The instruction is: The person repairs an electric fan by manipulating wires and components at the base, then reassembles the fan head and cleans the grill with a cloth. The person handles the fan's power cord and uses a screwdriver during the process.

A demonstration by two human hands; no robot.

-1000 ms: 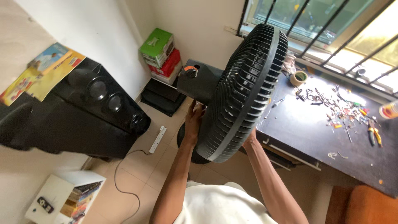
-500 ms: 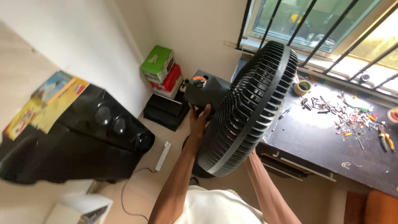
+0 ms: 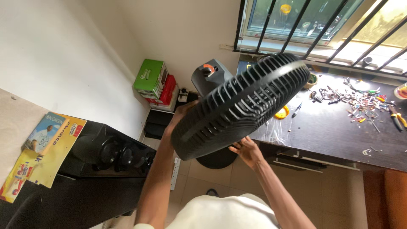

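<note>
Tilting further back since the earlier frame, the fan head (image 3: 243, 106) faced upward above the floor; your left hand (image 3: 180, 114) gripped its rear edge, your right hand (image 3: 246, 152) spread open beneath it.

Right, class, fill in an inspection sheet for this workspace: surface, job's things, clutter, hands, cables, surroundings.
Surface: dark desk under the barred window.
Job's things: black fan head, grille tilted; grey motor housing behind it; round base on the floor.
Clutter: small tools and metal bits scattered on the desk; yellow tape roll.
Hands: left hand at the fan's back edge, grip partly hidden; right hand open under the grille rim.
Cables: white power strip on the floor.
Surroundings: black speaker, booklets, green and red boxes.
</note>
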